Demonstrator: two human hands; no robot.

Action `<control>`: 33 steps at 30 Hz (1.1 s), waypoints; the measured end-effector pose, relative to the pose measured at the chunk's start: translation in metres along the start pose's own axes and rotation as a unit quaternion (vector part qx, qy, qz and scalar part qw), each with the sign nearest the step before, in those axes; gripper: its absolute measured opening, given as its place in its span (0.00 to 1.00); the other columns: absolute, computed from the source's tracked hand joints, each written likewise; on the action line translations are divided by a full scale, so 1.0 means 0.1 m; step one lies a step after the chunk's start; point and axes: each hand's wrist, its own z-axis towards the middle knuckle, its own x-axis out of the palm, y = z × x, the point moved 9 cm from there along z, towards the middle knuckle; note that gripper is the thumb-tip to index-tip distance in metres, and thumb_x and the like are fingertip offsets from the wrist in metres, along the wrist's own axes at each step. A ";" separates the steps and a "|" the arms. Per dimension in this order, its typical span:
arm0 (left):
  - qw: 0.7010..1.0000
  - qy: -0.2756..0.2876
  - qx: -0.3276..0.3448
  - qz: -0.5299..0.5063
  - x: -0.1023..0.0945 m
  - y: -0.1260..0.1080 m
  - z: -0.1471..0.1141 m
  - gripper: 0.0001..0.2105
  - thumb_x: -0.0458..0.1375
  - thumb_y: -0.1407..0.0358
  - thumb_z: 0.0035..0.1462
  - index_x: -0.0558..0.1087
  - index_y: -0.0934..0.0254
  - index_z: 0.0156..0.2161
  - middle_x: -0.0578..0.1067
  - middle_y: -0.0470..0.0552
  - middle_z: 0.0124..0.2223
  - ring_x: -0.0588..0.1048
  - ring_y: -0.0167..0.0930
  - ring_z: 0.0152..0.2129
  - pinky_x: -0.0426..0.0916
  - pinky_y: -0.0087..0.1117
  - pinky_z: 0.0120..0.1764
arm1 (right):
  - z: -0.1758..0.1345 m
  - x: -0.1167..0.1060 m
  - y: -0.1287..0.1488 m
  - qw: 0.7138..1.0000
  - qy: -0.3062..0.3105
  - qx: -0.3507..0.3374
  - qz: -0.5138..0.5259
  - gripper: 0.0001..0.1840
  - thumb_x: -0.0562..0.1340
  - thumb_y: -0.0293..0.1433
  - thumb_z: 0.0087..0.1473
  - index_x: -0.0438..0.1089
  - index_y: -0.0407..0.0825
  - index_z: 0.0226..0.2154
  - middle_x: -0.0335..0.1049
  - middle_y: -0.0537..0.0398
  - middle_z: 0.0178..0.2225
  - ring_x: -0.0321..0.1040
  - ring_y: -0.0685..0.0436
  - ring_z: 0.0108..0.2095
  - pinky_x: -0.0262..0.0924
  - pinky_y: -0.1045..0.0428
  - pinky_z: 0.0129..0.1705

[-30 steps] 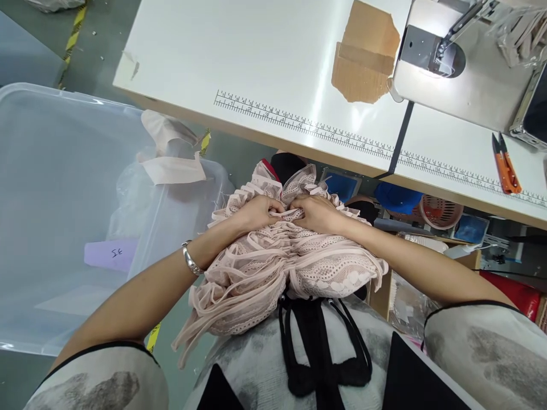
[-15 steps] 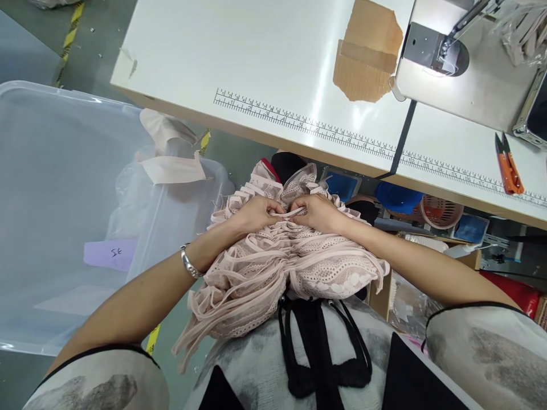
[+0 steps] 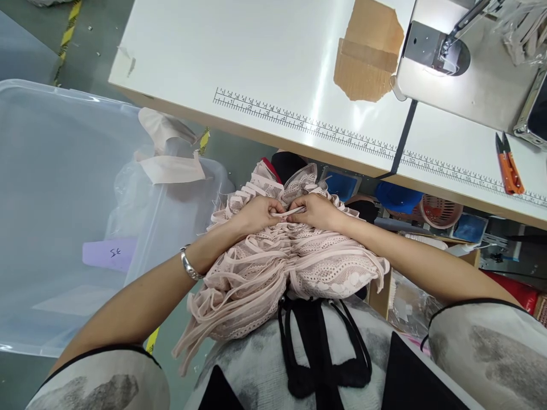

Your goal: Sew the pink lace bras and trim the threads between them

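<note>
A thick row of pale pink lace bras (image 3: 331, 267) lies bunched across my lap, their lace cups packed one against another. My left hand (image 3: 261, 213) pinches the narrow pink edge of one bra near the middle of the row. From the other side, my right hand (image 3: 313, 212) grips the same edge between thumb and fingers. A short strip of that edge shows between the two hands, slightly slanted. The rest of this bra merges with its neighbours and is hard to tell apart. Loose straps hang down at the lower left of the pile.
A white sewing table (image 3: 256, 51) with a printed ruler runs ahead. On it are a cardboard piece (image 3: 367, 57), a sewing machine (image 3: 444, 51) and orange thread snips (image 3: 509, 165). To the left stands a clear plastic bin (image 3: 55, 171) with pink fabric pieces (image 3: 171, 169) over its rim.
Both hands keep their hold on the bra's edge with only a slight shift of the fingers. The bras stay in place.
</note>
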 end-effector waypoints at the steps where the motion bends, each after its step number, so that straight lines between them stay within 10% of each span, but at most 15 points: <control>1: 1.000 0.000 -0.001 0.000 0.00 0.00 0.00 0.11 0.59 0.63 0.39 0.72 0.66 0.30 0.63 0.41 0.20 0.57 0.23 0.17 0.50 0.26 0.22 | 0.00 0.01 0.00 1.000 0.006 0.002 0.009 0.11 0.67 0.38 0.44 0.75 0.48 0.29 0.65 0.62 0.21 0.57 0.52 0.25 0.48 0.56 0.30; 33: 0.998 0.003 -0.011 -0.064 0.01 0.05 -0.01 0.10 0.60 0.62 0.39 0.73 0.65 0.28 0.62 0.41 0.20 0.59 0.24 0.18 0.52 0.26 0.23 | -0.01 0.04 0.01 0.999 0.004 0.002 0.038 0.07 0.65 0.33 0.42 0.67 0.47 0.22 0.60 0.64 0.19 0.55 0.53 0.24 0.46 0.56 0.28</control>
